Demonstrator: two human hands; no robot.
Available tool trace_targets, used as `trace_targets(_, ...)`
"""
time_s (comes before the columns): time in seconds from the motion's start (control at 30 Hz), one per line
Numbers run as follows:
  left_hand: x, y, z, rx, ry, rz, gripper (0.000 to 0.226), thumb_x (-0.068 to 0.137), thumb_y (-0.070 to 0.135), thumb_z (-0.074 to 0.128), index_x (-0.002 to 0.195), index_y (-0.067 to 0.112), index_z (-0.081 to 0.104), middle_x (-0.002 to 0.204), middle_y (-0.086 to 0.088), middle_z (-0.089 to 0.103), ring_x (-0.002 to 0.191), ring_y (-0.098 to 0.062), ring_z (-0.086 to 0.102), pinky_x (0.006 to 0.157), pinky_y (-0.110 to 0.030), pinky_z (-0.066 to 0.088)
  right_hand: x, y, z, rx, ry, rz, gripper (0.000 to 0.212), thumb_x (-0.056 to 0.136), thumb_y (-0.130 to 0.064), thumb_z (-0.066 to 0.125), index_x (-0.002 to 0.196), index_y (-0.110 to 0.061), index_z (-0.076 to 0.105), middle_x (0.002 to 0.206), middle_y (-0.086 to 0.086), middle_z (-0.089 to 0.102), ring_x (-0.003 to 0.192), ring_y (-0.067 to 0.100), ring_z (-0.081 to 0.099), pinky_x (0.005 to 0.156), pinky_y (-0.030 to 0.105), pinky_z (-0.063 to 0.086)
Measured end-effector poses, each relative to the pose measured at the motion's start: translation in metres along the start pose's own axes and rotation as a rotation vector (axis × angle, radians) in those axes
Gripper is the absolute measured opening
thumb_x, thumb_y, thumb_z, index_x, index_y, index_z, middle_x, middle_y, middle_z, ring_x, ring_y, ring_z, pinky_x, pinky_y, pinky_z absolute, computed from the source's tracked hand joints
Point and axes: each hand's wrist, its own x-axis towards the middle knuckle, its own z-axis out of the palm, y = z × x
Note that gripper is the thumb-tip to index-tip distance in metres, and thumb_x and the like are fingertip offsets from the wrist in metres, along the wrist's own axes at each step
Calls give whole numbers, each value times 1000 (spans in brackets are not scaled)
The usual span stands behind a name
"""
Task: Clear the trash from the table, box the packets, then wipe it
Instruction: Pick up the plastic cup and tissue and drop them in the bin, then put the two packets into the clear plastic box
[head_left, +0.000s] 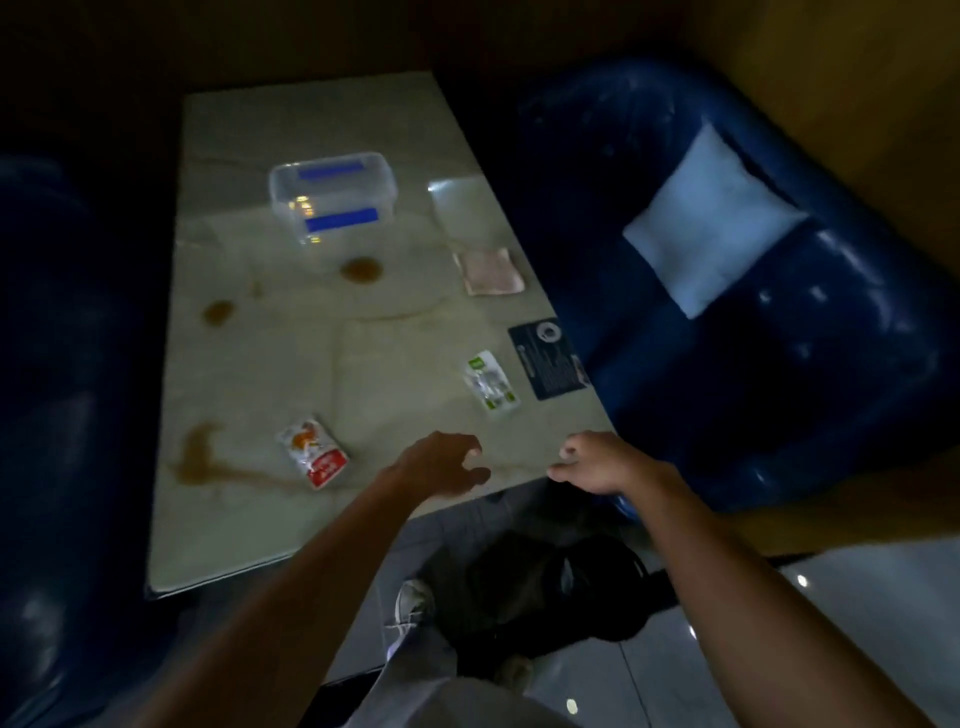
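A pale marble table (270, 395) carries a red and white sauce packet (311, 453) near its front and a green and white packet (491, 382) toward the right edge. A clear plastic box (332, 200) with blue clips stands at the back, its lid (460, 208) lying to its right. A folded pinkish cloth (493, 271) lies near the right edge. Brown spill stains (362, 270) mark the surface. My left hand (441, 465) hovers over the front right of the table with fingers curled apart, holding nothing. My right hand (597, 462) hangs at the table's front right corner, empty.
A dark card (548, 358) lies at the right edge. A blue sofa (779, 332) with a light cushion (711, 218) stands to the right, and another dark blue seat (47, 364) to the left. A black bag (545, 587) sits on the tiled floor below the table corner.
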Motion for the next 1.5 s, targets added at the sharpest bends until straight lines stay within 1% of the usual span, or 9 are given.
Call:
trace_targets(0.17,-26,-74,-18,-92,86,-117,49,92,54,55,133,26,54,133,-2,64,118,-22,61,99,-34,47,31,-55,0,-62,-12,-51,54,88,-54,62,116,-8,67,120,14,68,106,27,65,94,35,49)
trace_targets(0.53,-46,-175,-32,-222,154,-303,37,92,46,58,118,21,66,125,-8,66,112,-26,63,93,-36,53,90,-108,6,-96,-53,-33,66,88,-49,64,126,4,58,134,26,57,120,40,59,102,46,47)
trace_targets(0.63,-41,-195,-24,-243,184,-388,49,91,52,58,126,19,64,126,-11,67,111,-29,65,89,-33,52,103,-112,5,-126,-8,-33,42,88,-44,64,88,-2,66,90,25,63,86,35,65,73,36,49)
trace_targets(0.7,-37,-204,-18,-282,188,-450,51,92,48,59,132,15,59,129,-13,65,112,-31,65,90,-33,50,114,-112,7,-140,19,-39,41,88,-41,63,66,-17,39,67,10,36,62,24,45,58,32,27)
trace_targets(0.8,-26,-214,-5,-400,213,-564,48,91,36,65,132,13,56,128,-14,66,111,-30,65,83,-30,49,129,-115,6,-173,54,-26,32,90,-38,61,70,-18,46,71,7,47,68,24,53,61,32,33)
trace_targets(0.87,-18,-216,1,-477,231,-648,48,88,34,69,129,12,58,124,-16,67,106,-30,66,75,-29,47,141,-115,6,-205,45,-14,30,92,-39,60,103,-11,63,100,12,66,93,30,64,74,33,48)
trace_targets(1.0,-1,-215,10,-592,302,-769,56,84,35,72,131,9,55,120,-22,63,104,-35,64,84,-37,56,165,-117,8,-147,51,45,59,92,-40,59,141,-12,43,133,19,58,117,37,59,87,36,50)
trace_targets(1.2,19,-205,7,-652,356,-957,82,73,51,79,134,10,43,121,-18,55,106,-36,61,89,-50,56,197,-106,13,-117,136,131,57,93,-33,59,139,-4,39,135,25,48,122,40,52,98,43,50)
trace_targets(1.5,36,-187,1,-669,390,-1117,76,71,43,83,127,7,47,119,-17,55,104,-35,62,89,-48,56,229,-92,5,-133,211,103,61,86,-40,71,125,1,50,130,24,55,119,42,56,92,45,52)
